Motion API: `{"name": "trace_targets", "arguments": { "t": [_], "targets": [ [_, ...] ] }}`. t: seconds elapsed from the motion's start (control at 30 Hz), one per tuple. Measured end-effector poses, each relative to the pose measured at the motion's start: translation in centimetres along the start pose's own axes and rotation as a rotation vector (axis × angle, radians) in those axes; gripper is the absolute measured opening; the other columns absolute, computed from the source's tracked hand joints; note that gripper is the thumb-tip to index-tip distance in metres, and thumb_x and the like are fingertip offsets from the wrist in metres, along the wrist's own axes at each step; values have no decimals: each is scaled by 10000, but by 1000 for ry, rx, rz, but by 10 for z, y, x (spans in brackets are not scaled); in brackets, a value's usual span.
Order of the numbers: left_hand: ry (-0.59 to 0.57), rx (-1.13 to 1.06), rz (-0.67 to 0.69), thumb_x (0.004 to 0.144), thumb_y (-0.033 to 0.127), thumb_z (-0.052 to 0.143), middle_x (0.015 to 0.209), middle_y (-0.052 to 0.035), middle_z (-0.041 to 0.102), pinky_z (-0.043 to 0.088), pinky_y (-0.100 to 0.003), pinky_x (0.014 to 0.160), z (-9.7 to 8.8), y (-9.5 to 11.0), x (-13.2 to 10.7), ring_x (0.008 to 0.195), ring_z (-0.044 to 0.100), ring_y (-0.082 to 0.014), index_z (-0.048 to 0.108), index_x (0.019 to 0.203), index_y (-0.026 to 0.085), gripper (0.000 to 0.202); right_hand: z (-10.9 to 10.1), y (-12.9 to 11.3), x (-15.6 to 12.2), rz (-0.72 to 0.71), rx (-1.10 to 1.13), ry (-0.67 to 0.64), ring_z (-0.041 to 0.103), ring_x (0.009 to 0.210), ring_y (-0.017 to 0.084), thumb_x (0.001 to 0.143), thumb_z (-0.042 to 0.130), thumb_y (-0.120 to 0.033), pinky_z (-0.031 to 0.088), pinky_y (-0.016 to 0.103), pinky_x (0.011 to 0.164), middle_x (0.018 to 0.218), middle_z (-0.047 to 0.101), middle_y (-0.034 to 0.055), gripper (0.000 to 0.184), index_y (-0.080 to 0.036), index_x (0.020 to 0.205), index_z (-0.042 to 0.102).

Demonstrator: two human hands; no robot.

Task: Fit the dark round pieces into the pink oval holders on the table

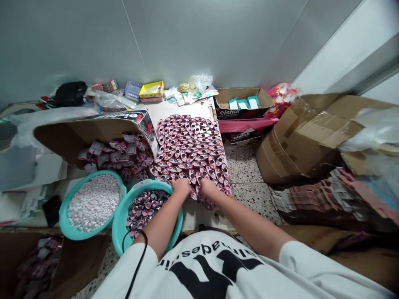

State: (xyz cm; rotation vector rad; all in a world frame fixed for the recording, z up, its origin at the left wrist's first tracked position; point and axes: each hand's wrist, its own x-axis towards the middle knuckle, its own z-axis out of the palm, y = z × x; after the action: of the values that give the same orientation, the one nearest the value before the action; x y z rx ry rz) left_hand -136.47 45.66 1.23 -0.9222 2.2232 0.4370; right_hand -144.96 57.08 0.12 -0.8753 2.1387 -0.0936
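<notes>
A large spread of small red-and-white printed cards [190,145], each with dark round holes, covers a white board [174,109] in front of me. My left hand [181,186] and my right hand [208,187] rest side by side on the near edge of the spread, fingers curled down onto the cards. What they pinch is too small to make out. Just left of my left hand stands a teal basket of shiny pink and silver round caps [144,207].
A second teal basket of white round pieces [93,202] sits further left. An open cardboard box holding more printed cards [118,153] lies on its side behind the baskets. Large cardboard boxes [311,133] and stacks of flat cards [330,195] fill the right. Clutter lines the wall.
</notes>
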Motion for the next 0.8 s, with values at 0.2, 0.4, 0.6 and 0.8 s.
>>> {"name": "trace_targets", "arguments": {
  "t": [0.2, 0.4, 0.6, 0.8],
  "targets": [
    [-10, -41, 27, 580, 386, 856, 904, -65, 738, 277, -518, 1071, 2, -1, 18, 921, 670, -269, 649, 754, 178, 342, -2, -1, 7, -7, -48, -33, 669, 973, 251, 715, 690, -125, 463, 265, 768, 1056, 708, 142, 277, -152, 990, 675],
    [112, -163, 99, 711, 328, 772, 1015, -50, 712, 348, -443, 1022, -3, -8, -21, 1056, 623, -262, 680, 890, 215, 231, -13, -1, 0, -113, -120, 15, 656, 904, 236, 753, 696, -156, 457, 268, 747, 987, 696, 145, 179, -130, 929, 676],
    [593, -388, -90, 891, 166, 462, 1250, -97, 619, 358, -381, 1056, 43, -91, -114, 1183, 546, -241, 660, 1135, 219, 318, -4, -58, -29, -742, -73, 41, 610, 932, 166, 910, 476, -152, 455, 250, 816, 1043, 643, 88, 200, -163, 989, 659],
    [81, -236, -293, 819, 220, 581, 1477, -162, 444, 342, -453, 1096, 107, -162, -144, 1373, 368, -352, 488, 1428, 175, 617, 76, -122, -38, -1000, -358, -261, 601, 1100, 286, 798, 637, -155, 547, 387, 880, 1321, 543, 163, 623, -214, 1402, 497]
  ]
}}
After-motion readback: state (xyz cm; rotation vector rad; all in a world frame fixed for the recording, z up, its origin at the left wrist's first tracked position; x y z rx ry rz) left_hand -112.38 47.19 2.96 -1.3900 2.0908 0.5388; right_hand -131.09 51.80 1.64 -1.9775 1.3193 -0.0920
